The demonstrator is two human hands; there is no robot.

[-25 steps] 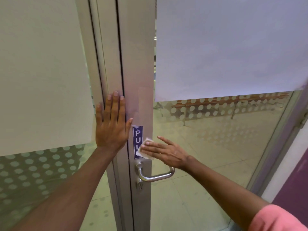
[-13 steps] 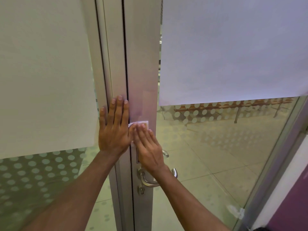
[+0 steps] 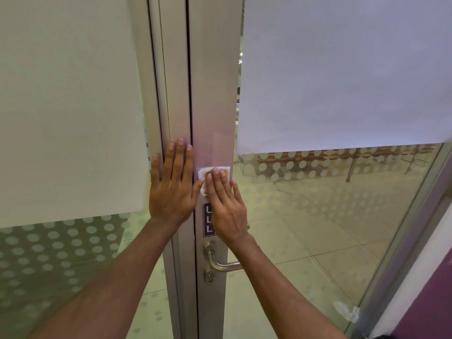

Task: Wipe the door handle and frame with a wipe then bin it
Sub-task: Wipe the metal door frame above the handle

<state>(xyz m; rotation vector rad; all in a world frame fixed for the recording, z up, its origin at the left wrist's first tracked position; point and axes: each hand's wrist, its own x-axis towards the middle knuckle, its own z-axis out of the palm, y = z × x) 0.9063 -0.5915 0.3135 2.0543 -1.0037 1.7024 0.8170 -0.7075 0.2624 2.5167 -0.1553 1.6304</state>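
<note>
A white wipe [image 3: 210, 172] with a brownish stain lies flat against the silver door frame [image 3: 215, 99]. My right hand [image 3: 226, 206] presses on it with flat fingers, just above the blue PULL sign [image 3: 208, 220], which the hand partly hides. My left hand [image 3: 172, 183] rests flat and spread on the neighbouring frame post, beside the wipe. The metal lever handle [image 3: 220, 261] sits below my right wrist, with a keyhole under it.
Glass panels with frosted film and dot patterns flank the frame on both sides. Through the right glass [image 3: 318, 216] I see a tiled floor and benches. A purple wall [image 3: 430, 302] stands at the far right, with a scrap of white material low by the door's edge.
My right hand has carried the wipe from beside the PULL sign up the frame, above the sign. The left hand has stayed flat on the post.
</note>
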